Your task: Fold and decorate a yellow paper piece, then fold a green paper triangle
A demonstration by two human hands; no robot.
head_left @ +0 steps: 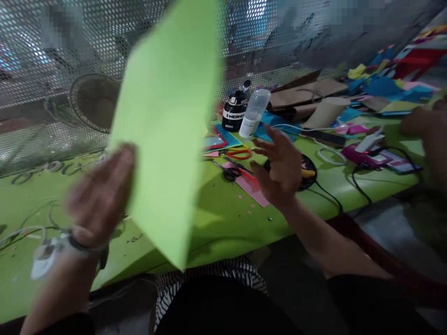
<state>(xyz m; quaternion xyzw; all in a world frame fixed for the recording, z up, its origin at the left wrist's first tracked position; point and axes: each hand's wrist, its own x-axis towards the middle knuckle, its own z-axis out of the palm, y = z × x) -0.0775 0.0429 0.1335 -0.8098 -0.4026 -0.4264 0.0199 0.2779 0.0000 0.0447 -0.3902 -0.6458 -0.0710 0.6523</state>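
Observation:
A large light-green sheet of paper (167, 121) is raised upright over the table, slightly blurred by motion. My left hand (104, 190) grips it by its left edge, with the thumb side hidden behind the sheet. To the right of the paper, my right hand (279, 167) is lifted with its fingers spread and nothing in them. Black-handled scissors (231, 174) and a strip of pink paper (253, 188) lie on the table between the sheet and my right hand. Orange-handled scissors (240, 152) rest just behind them.
A black bottle (234, 111) and a clear bottle (254, 114) stand at the back. Coloured paper scraps (394, 90) pile up at the right, near a magenta power strip (366, 156) with cables. A white socket block (45, 256) sits at the left. Another person's arm (428, 135) reaches in at right.

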